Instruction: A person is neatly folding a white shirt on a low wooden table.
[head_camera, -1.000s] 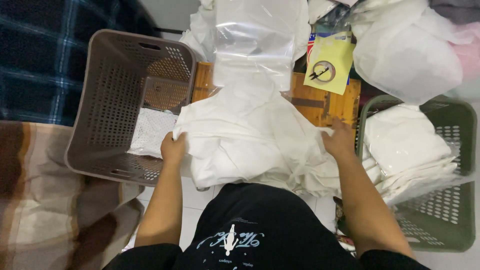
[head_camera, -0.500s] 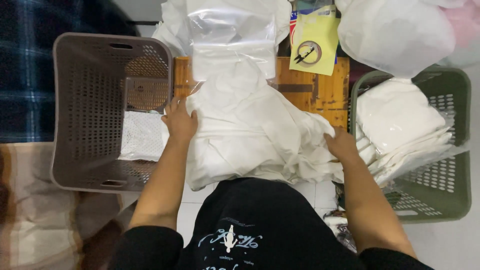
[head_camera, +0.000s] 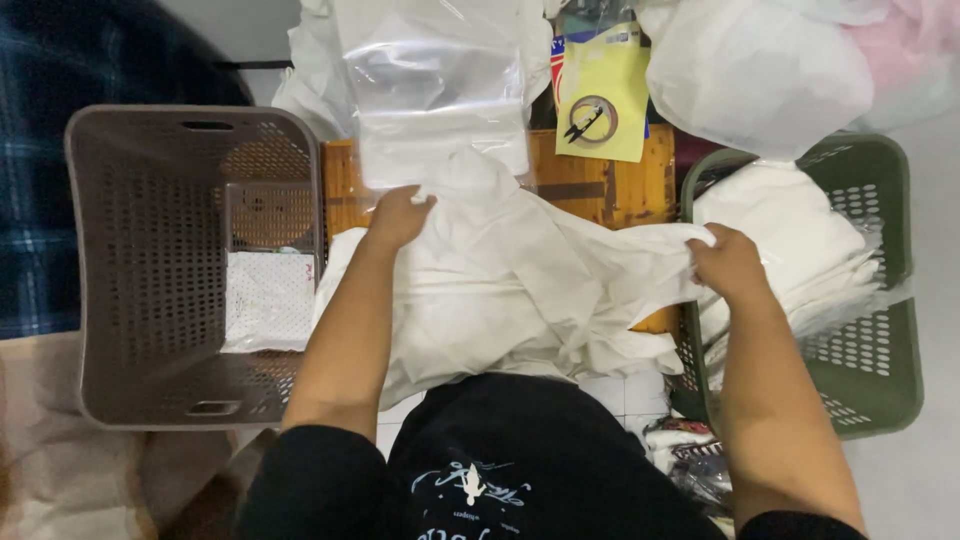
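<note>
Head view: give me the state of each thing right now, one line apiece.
White garment: spread over the wooden board, held at both ends.
Left hand: gripping the garment's top edge.
Right hand: gripping its right end.
Clear plastic bag: lying flat, looks empty.
Brown basket: one folded white piece inside.
Green basket: holds stacked white pieces.

Both hands (head_camera: 400, 215) (head_camera: 728, 262) gripping white garment (head_camera: 500, 290), brown basket (head_camera: 150, 140) left, green basket (head_camera: 890, 330) right

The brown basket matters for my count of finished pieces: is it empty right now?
No, the brown basket holds a folded white piece lying on its floor near the right wall.
</note>
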